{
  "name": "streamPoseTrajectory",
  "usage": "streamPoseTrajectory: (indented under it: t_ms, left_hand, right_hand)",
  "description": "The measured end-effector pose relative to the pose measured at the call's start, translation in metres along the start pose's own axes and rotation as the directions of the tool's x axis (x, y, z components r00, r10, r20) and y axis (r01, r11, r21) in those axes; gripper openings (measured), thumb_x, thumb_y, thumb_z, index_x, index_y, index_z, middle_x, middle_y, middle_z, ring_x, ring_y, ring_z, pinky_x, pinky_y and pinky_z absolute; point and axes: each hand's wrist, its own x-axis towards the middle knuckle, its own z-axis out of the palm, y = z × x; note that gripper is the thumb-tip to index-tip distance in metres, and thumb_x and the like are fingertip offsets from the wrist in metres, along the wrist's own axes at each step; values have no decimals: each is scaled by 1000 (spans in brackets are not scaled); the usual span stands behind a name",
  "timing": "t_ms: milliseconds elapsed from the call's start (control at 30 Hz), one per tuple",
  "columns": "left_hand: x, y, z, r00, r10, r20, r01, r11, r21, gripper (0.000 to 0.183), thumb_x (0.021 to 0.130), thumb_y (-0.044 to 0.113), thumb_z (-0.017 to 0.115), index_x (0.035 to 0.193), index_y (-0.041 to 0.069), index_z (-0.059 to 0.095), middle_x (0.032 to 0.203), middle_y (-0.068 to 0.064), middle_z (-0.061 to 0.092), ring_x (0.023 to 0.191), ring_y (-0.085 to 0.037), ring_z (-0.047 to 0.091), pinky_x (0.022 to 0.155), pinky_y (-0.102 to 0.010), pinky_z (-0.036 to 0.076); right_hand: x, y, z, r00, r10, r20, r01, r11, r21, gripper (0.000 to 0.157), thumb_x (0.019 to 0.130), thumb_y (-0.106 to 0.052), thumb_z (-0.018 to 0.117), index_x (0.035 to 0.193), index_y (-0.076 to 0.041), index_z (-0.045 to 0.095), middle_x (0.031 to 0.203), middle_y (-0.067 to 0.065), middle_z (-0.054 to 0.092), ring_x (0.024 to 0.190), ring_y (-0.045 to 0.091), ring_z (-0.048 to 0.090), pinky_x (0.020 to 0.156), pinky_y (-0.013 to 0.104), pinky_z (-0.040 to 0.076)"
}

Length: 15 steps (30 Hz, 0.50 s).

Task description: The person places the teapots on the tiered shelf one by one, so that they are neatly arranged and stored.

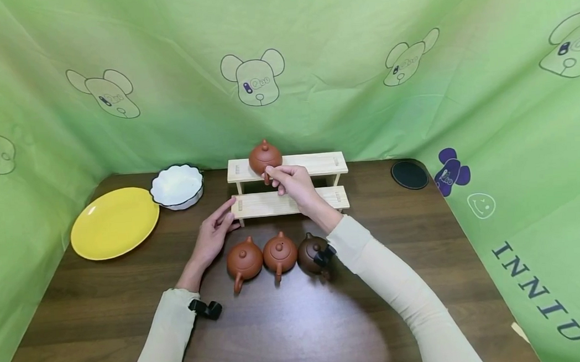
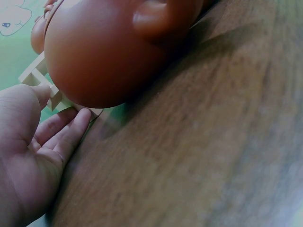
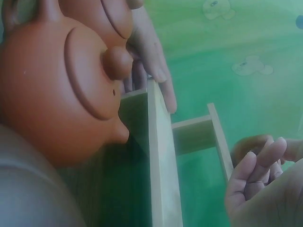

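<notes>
Across the table's back stands a two-step wooden display rack. A reddish-brown teapot sits on its upper board, toward the left, with its handle facing me. My right hand pinches that handle between thumb and fingers. At the left end of the lower board, my left hand holds the rack, with fingers on either side of the board's end. Two more reddish-brown teapots and a dark brown teapot stand in a row before the rack. My right wrist camera partly covers the dark one.
To the left lie a yellow plate and a white scalloped bowl with a dark rim. A black round coaster is at the back right. Green printed cloth hangs around the table's back and sides.
</notes>
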Motion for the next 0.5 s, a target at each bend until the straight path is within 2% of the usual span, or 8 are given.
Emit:
streamPoseTrajectory:
  t_ms: [133, 300, 500]
  left_hand:
    - [0, 0, 0, 1000, -4, 2, 4, 1000, 9, 48, 120, 13, 52, 167, 7, 50, 167, -19, 51, 126, -47, 69, 102, -26, 65]
    - [0, 0, -1, 1000, -6, 0, 6, 1000, 14, 48, 120, 13, 52, 167, 7, 50, 167, -18, 51, 124, -44, 71, 102, -26, 64]
    - [0, -1, -1, 1000, 6, 2, -6, 1000, 5, 48, 119, 12, 52, 167, 5, 49, 167, -20, 51, 125, -42, 70, 102, -26, 65]
  right_hand:
    - [-2, -1, -6, 1000, 10, -18, -10, 1000, -14, 23, 109, -15, 74, 109, 7, 79, 70, -4, 61, 56, 5, 52, 53, 13, 49]
    - [-5, -1, -15, 1000, 8, -13, -8, 1000, -22, 30, 109, -15, 73, 122, 12, 78, 76, -6, 68, 61, 3, 53, 54, 12, 50]
    - [-12, -3, -24, 1000, 17, -13, -17, 999, -27, 30, 109, -15, 72, 122, 11, 79, 80, -7, 70, 62, 3, 54, 55, 11, 50]
